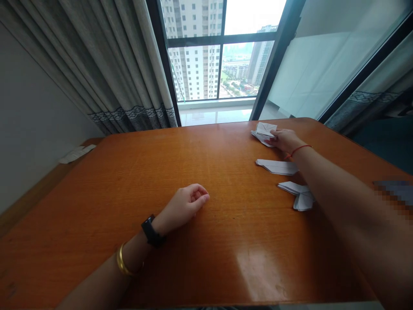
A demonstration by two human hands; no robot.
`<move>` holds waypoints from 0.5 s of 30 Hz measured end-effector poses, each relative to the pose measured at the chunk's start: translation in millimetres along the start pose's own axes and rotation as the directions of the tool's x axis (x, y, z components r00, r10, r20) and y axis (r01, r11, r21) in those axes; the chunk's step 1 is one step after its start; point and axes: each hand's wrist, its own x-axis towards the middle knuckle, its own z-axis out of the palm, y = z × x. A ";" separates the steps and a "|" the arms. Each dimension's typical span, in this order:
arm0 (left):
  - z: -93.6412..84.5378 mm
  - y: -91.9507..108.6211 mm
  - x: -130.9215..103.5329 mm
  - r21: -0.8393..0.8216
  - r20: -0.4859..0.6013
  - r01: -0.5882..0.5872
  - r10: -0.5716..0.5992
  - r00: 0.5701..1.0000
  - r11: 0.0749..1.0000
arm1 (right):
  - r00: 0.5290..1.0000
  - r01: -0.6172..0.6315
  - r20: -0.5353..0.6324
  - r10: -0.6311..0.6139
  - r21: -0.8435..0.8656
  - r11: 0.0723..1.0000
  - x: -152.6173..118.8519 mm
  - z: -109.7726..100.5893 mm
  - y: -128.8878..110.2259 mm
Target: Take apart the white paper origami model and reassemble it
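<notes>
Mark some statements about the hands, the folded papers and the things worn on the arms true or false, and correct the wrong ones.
1. The right hand touches the farthest folded paper. True.
2. The left hand grips a folded paper. False: no paper shows in it.
3. The gold bangle sits farther up the arm than the dark watch. True.
4. The red bracelet is on the same arm as the dark watch. False: the bracelet is on the right arm, the watch on the left.
5. The middle folded paper lies on the table. True.
</notes>
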 end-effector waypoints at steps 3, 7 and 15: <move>-0.2 0.4 -0.6 -0.002 0.004 0.011 -0.011 1.000 1.000 | 1.000 0.000 0.021 0.000 -0.019 1.000 13.7 9.1 -5.2; -0.3 1.9 -1.2 -0.006 0.007 0.023 -0.023 1.000 1.000 | 0.999 0.027 0.041 -0.025 -0.047 0.999 23.7 21.3 -11.9; -0.3 1.4 -0.9 -0.027 0.009 0.025 -0.025 1.000 0.999 | 0.996 0.081 0.045 -0.073 -0.190 0.978 5.8 -14.6 -40.7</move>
